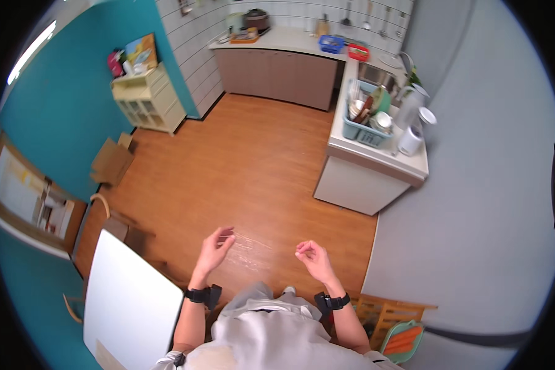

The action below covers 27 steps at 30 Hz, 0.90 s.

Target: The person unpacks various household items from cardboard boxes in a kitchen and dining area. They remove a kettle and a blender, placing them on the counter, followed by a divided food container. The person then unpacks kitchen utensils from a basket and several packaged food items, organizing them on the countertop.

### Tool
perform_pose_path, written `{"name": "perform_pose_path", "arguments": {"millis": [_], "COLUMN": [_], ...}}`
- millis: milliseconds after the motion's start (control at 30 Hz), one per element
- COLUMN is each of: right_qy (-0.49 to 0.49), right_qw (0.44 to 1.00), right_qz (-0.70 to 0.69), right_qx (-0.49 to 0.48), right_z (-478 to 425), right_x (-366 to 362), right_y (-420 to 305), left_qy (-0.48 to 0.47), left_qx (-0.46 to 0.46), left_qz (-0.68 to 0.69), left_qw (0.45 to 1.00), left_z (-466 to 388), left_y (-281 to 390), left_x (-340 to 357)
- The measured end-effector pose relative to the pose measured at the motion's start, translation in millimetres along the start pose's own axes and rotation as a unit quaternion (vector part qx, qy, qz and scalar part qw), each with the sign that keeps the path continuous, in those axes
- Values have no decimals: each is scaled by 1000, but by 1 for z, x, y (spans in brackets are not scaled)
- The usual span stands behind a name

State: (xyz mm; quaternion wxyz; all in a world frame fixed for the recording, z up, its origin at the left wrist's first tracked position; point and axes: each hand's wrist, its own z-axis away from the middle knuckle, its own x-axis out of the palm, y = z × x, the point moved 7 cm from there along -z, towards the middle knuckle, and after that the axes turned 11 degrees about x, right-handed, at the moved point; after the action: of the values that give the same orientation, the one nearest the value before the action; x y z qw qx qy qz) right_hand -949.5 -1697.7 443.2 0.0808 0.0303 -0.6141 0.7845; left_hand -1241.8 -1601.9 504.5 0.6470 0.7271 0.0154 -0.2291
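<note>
My left hand [216, 252] hovers over the wood-look floor [222, 162], its thumb apart from its curved fingers and nothing held. To its right, my right hand [315, 261] is also in the air, empty, with loosely curled fingers and the thumb close to them. A black strap with a small device [204, 295] circles my left wrist; a similar one [331, 302] is on my right wrist. The white tabletop [132, 296] lies beside my left forearm. Near my right elbow, a green basket [403, 342] holds several carrots [404, 340] on a slatted wooden rack [384, 314].
Ahead right, a counter [374, 162] carries a dish rack [367, 132], a pitcher [410, 108] and a white appliance [410, 141] by a sink [377, 76]. Cabinets [277, 76] line the back. Left stand a cream cabinet [159, 101], cardboard box [113, 159] and wooden chair [115, 226].
</note>
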Motion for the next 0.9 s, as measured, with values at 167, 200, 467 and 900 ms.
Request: {"name": "perform_pose_path", "arguments": {"millis": [167, 200, 467, 900], "right_qy": [-59, -65, -53, 38], "right_qw": [998, 998, 997, 994], "right_qz": [14, 13, 37, 43], "right_qx": [-2, 1, 47, 93], "right_z": [-84, -99, -202, -432], "right_x": [-4, -5, -16, -40], "right_y": [-5, -3, -7, -67], "left_qy": [95, 100, 28, -107], "left_qx": [-69, -80, -59, 67], "left_qz": [6, 8, -4, 63], "left_qw": [993, 992, 998, 990], "left_z": [-8, -15, -184, -407], "left_y": [-41, -51, -79, -35], "left_x": [-45, -48, -30, -54]}}
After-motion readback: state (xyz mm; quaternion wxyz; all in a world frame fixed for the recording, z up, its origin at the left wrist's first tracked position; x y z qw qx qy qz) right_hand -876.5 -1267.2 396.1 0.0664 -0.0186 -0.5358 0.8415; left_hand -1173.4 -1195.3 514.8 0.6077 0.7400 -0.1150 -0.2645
